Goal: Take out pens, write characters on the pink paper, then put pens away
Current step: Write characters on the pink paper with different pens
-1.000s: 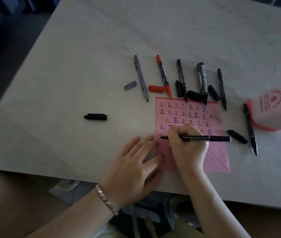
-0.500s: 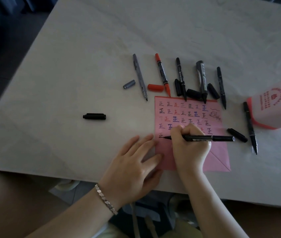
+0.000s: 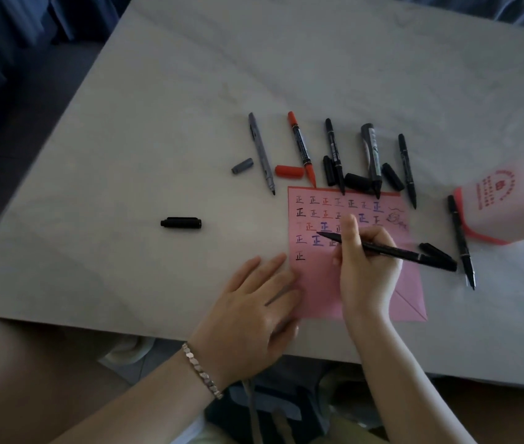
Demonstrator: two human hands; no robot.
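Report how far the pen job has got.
Done: pens are out, uncapped above the pink paper, which carries several rows of characters. In hand: right hand grips a black pen over it; left hand steadies it. Left: capping pens, putting them away.

Pink paper (image 3: 316,274): character 正 handwritten in rows, in black, red and blue-purple ink. Far row: seven 正. Nearest row: single black 正 at left edge. Middle rows partly hidden behind right hand (image 3: 366,270) and black pen (image 3: 395,251). Doodle (image 3: 397,217) right of second row: unreadable. Translucent container (image 3: 504,203), right: red emblem and columns of red characters, too small to read. Grey marker (image 3: 370,149) barrel label: illegible.
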